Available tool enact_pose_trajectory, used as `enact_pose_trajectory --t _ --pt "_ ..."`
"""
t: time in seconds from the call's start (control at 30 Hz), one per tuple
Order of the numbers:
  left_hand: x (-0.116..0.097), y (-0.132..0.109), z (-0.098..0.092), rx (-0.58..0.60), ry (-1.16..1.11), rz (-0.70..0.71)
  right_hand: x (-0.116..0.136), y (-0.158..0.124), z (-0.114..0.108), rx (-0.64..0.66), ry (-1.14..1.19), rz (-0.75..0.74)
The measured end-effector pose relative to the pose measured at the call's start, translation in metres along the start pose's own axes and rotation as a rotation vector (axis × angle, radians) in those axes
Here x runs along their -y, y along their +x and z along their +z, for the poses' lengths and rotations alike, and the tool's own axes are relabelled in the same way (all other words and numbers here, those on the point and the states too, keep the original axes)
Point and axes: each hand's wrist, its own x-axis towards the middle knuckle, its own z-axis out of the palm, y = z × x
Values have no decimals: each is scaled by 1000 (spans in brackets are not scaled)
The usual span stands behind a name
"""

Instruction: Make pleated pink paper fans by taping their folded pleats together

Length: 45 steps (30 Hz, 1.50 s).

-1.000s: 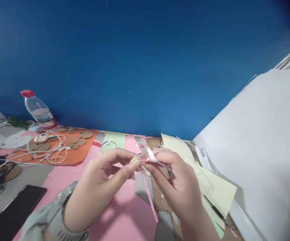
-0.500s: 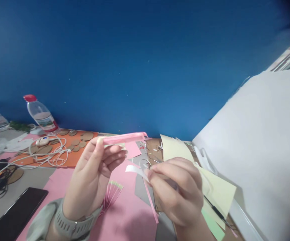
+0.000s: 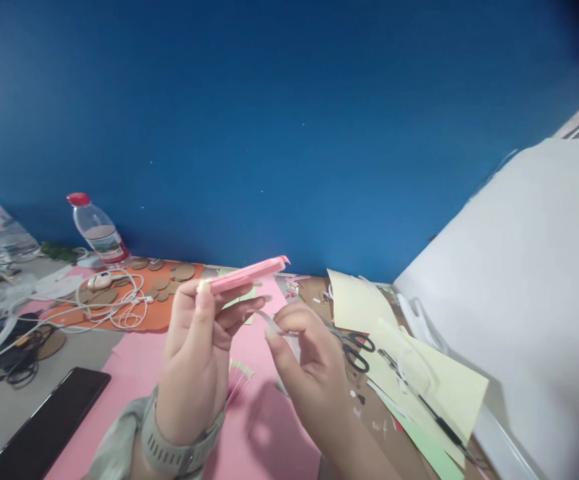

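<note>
My left hand [image 3: 197, 353] pinches one end of a folded pink paper strip [image 3: 252, 271] between thumb and fingers, its far end tilted up to the right. Close beside it, my right hand [image 3: 317, 367] is closed on a thin white strip [image 3: 268, 321], whose free end reaches toward my left fingertips. Whether the white strip is paper or tape I cannot tell. Below my hands, a small pleated pink fan [image 3: 239, 379] with a green edge lies on a pink paper sheet [image 3: 269, 440], partly covered by my left hand.
Right of my hands lie black-handled scissors [image 3: 358, 352], cream paper [image 3: 462, 383], a black pen [image 3: 442, 423] and green paper [image 3: 427, 447]. To the left are a phone [image 3: 49, 423], white cables [image 3: 124, 303], cardboard discs on an orange sheet [image 3: 157, 319] and a bottle [image 3: 102, 233]. A blue wall rises behind.
My right hand has moved up and left with the white strip, closer to the pink strip, and has turned. The scissors now show. The pink strip is tilted more steeply.
</note>
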Motion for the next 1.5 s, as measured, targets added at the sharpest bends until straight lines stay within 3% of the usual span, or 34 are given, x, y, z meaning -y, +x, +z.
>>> enact_pose_trajectory --t 0.17,0.33,0.57,0.67,0.77,1.0,1.17,1.5 --pt "1 -9 5 34 62 36 -4 -1 -1 -119 -34 114" --pt "-1 -20 6 5 83 -89 -5 2 -5 -151 -172 124" --pt "6 -17 7 51 84 -98 2 10 -20 -27 -626 102" --pt "9 -13 6 66 93 -117 2 10 -24 -74 -724 40" --pt "10 -10 5 83 86 -137 3 10 -28 -47 -711 15" --pt "4 -7 7 102 81 -169 14 13 -34 252 -488 -110" --pt "0 -1 6 135 44 -238 12 13 -34 248 -422 -127" --pt "3 -3 4 163 -80 -385 1 14 -35 208 -506 -191"
